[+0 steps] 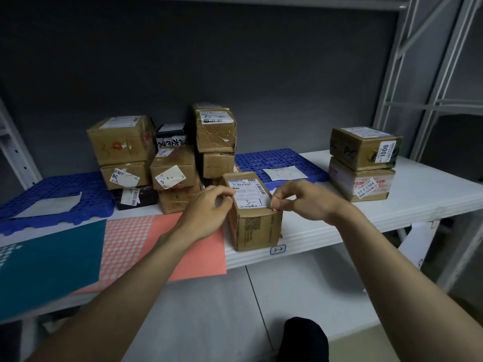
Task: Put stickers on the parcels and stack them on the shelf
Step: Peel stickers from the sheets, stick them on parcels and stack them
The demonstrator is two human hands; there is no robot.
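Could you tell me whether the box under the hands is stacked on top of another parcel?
No, the box marked 3-1 stands alone at the front edge of the white shelf, apart from the stacks behind it.

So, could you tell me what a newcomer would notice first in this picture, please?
Most likely the cardboard parcel marked "3-1" at the shelf's front edge, with the left hand and right hand pinching at its white label. Next, the stack of brown parcels behind it, and the coral sticker sheet lying left of it.
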